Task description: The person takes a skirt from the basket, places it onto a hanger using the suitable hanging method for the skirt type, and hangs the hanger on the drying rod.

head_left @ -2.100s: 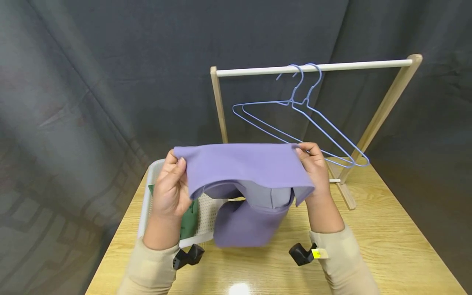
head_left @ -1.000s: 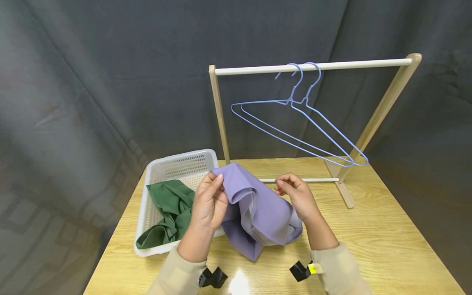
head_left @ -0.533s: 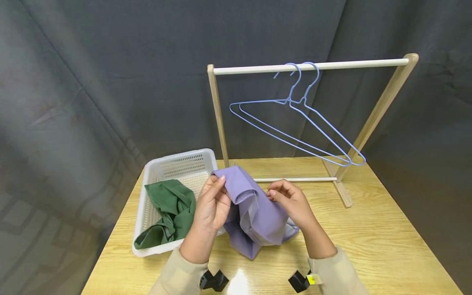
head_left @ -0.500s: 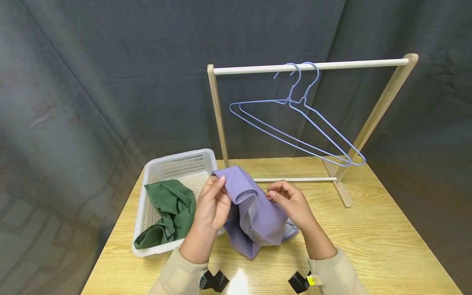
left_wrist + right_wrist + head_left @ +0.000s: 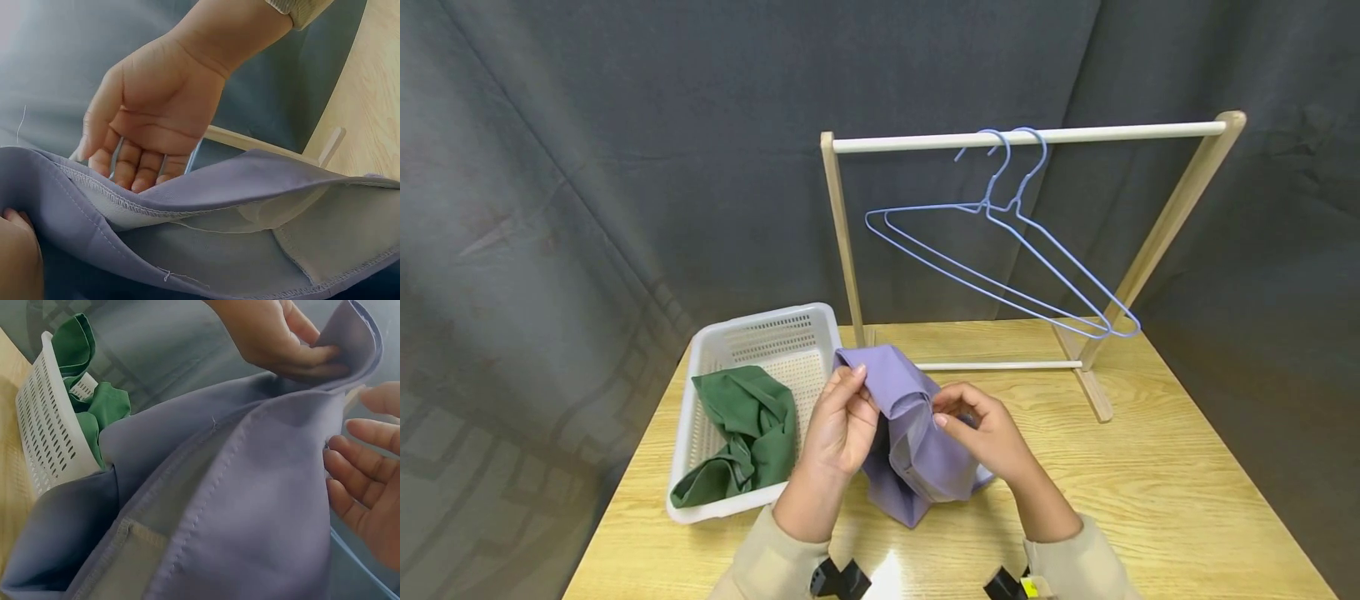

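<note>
A purple garment (image 5: 891,379) with a grey inner side hangs bunched above the table. My left hand (image 5: 842,421) pinches its upper left corner; in the right wrist view, left-hand fingers (image 5: 315,357) grip a folded edge. Beside the garment's right edge is my right hand (image 5: 988,437), fingers bent loosely. Seen from the right wrist, right-hand fingers (image 5: 359,459) touch the cloth's outer side, and the thumb does not visibly close on it. The left wrist view shows stitched seams on the garment (image 5: 206,181), with my right palm (image 5: 162,112) behind them.
At left stands a white perforated basket (image 5: 683,425) holding a crumpled green garment (image 5: 745,417). Behind my hands is a wooden rack with a white bar (image 5: 1112,133). Two blue wire hangers (image 5: 992,187) hang from it. Bare wooden tabletop (image 5: 1187,492) lies to the right.
Both hands first held the purple cloth spread by its corners. My right hand then let go and moved left and down along the edge toward my left hand. The cloth has sagged into a bunch.
</note>
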Available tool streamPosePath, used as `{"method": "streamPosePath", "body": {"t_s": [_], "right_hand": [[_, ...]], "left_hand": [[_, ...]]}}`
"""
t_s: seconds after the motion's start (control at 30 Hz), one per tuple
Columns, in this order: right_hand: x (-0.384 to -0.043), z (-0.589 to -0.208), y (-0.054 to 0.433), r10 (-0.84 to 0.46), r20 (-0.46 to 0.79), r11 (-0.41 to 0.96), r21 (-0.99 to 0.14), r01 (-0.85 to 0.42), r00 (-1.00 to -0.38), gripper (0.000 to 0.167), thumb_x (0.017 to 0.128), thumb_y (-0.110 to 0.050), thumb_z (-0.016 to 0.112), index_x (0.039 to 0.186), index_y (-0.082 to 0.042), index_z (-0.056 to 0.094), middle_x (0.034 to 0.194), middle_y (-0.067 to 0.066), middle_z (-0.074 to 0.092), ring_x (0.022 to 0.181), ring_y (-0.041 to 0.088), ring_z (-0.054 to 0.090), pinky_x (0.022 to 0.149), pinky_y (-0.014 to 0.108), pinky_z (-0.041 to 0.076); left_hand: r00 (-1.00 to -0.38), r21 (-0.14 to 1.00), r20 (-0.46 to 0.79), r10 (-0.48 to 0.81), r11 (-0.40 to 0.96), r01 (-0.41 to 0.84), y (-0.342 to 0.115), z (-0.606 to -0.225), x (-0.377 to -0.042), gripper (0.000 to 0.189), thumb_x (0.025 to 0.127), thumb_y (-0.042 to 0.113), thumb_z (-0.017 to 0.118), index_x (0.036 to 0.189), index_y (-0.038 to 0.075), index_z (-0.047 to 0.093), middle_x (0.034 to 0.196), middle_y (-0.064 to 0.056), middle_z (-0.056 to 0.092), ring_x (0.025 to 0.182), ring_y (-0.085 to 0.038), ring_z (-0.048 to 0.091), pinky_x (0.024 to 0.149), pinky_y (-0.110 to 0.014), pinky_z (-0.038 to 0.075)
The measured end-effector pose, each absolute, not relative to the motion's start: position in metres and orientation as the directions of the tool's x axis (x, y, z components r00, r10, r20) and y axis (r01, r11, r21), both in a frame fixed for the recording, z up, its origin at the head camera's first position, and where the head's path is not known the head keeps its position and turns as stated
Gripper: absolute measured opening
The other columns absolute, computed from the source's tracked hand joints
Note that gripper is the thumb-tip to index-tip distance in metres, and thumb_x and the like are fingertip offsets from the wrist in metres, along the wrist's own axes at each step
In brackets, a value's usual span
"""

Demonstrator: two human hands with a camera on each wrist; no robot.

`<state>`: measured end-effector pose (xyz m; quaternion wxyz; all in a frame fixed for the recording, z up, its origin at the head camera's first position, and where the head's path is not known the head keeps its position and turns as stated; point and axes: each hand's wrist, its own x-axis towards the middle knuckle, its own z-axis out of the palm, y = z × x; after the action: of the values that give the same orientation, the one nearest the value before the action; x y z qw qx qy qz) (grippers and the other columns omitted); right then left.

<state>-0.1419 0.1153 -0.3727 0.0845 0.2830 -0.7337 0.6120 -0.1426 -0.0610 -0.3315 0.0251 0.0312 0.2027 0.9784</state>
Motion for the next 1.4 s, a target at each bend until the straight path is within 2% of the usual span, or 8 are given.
{"method": "streamPosePath", "body": {"t_s": [0.2, 0.5, 0.7, 0.8, 0.9, 1.13, 1.23, 1.4], "right_hand": [[-0.141, -0.376, 0.11, -0.339, 0.515, 0.09, -0.815, -0.572, -0.787, 0.017, 0.078, 0.006, 0.057, 0.094, 0.0, 0.055, 0.082, 0.009, 0.056, 0.075, 0.013, 0.052, 0.066, 0.029, 0.044], [-0.138, -0.378, 0.103, -0.244, 0.495, 0.181, -0.821, -0.541, -0.834, 0.02, 0.079, 0.011, 0.052, 0.088, -0.006, 0.059, 0.079, -0.001, 0.056, 0.067, 0.011, 0.049, 0.054, 0.025, 0.043], [-0.137, -0.378, 0.104, -0.318, 0.616, 0.195, -0.702, -0.685, -0.721, 0.028, 0.07, 0.02, 0.052, 0.08, -0.006, 0.058, 0.076, 0.002, 0.055, 0.064, 0.01, 0.046, 0.053, 0.024, 0.04], [-0.135, -0.377, 0.106, -0.379, 0.636, 0.163, -0.669, -0.725, -0.672, 0.03, 0.071, 0.02, 0.051, 0.08, -0.007, 0.058, 0.077, 0.003, 0.055, 0.065, 0.011, 0.047, 0.053, 0.023, 0.04], [-0.132, -0.377, 0.11, -0.419, 0.633, 0.154, -0.657, -0.738, -0.651, 0.029, 0.073, 0.019, 0.051, 0.079, -0.008, 0.058, 0.076, 0.002, 0.054, 0.065, 0.011, 0.046, 0.054, 0.022, 0.039], [-0.125, -0.372, 0.12, -0.521, 0.572, 0.171, -0.656, -0.735, -0.633, 0.031, 0.075, 0.017, 0.049, 0.072, -0.013, 0.053, 0.067, -0.004, 0.047, 0.059, 0.005, 0.04, 0.051, 0.018, 0.035], [-0.124, -0.373, 0.124, -0.553, 0.574, 0.153, -0.642, -0.751, -0.604, 0.033, 0.073, 0.019, 0.046, 0.073, -0.013, 0.052, 0.068, -0.003, 0.047, 0.06, 0.005, 0.04, 0.051, 0.018, 0.035], [-0.124, -0.373, 0.131, -0.554, 0.601, 0.107, -0.635, -0.765, -0.576, 0.035, 0.072, 0.02, 0.046, 0.08, -0.013, 0.055, 0.073, -0.002, 0.051, 0.064, 0.008, 0.044, 0.055, 0.019, 0.039]], "left_hand": [[-0.996, 0.411, 0.056, 0.066, -0.911, -0.037, -0.057, -0.337, -0.142, 0.036, 0.088, -0.009, 0.027, 0.065, 0.007, 0.048, 0.068, -0.002, 0.052, 0.064, -0.01, 0.052, 0.064, -0.02, 0.043], [-0.997, 0.435, -0.024, 0.074, -0.897, -0.077, -0.053, -0.344, -0.14, 0.032, 0.089, -0.005, 0.029, 0.064, 0.008, 0.044, 0.065, 0.0, 0.047, 0.061, -0.008, 0.05, 0.061, -0.019, 0.042], [-0.978, 0.471, -0.185, 0.1, -0.864, -0.178, -0.059, -0.35, -0.14, 0.021, 0.09, 0.005, 0.033, 0.072, 0.011, 0.044, 0.068, 0.003, 0.054, 0.064, -0.008, 0.056, 0.062, -0.02, 0.044], [-0.968, 0.478, -0.218, 0.125, -0.851, -0.218, -0.062, -0.353, -0.142, 0.017, 0.09, 0.008, 0.034, 0.078, 0.011, 0.046, 0.068, 0.003, 0.057, 0.063, -0.008, 0.057, 0.062, -0.021, 0.045], [-0.965, 0.478, -0.213, 0.151, -0.845, -0.238, -0.065, -0.356, -0.143, 0.017, 0.091, 0.012, 0.034, 0.082, 0.011, 0.049, 0.069, 0.003, 0.058, 0.062, -0.007, 0.057, 0.061, -0.02, 0.045], [-0.954, 0.417, -0.19, 0.232, -0.861, -0.292, -0.072, -0.365, -0.148, 0.029, 0.094, 0.023, 0.034, 0.076, 0.013, 0.054, 0.069, 0.004, 0.058, 0.061, -0.006, 0.056, 0.059, -0.019, 0.043], [-0.94, 0.404, -0.22, 0.26, -0.853, -0.33, -0.075, -0.37, -0.15, 0.033, 0.094, 0.03, 0.032, 0.074, 0.015, 0.054, 0.069, 0.005, 0.058, 0.062, -0.006, 0.055, 0.061, -0.02, 0.043], [-0.931, 0.411, -0.284, 0.228, -0.848, -0.333, -0.078, -0.379, -0.149, 0.03, 0.093, 0.035, 0.03, 0.087, 0.012, 0.049, 0.074, 0.004, 0.056, 0.068, -0.007, 0.053, 0.067, -0.02, 0.041]]}}
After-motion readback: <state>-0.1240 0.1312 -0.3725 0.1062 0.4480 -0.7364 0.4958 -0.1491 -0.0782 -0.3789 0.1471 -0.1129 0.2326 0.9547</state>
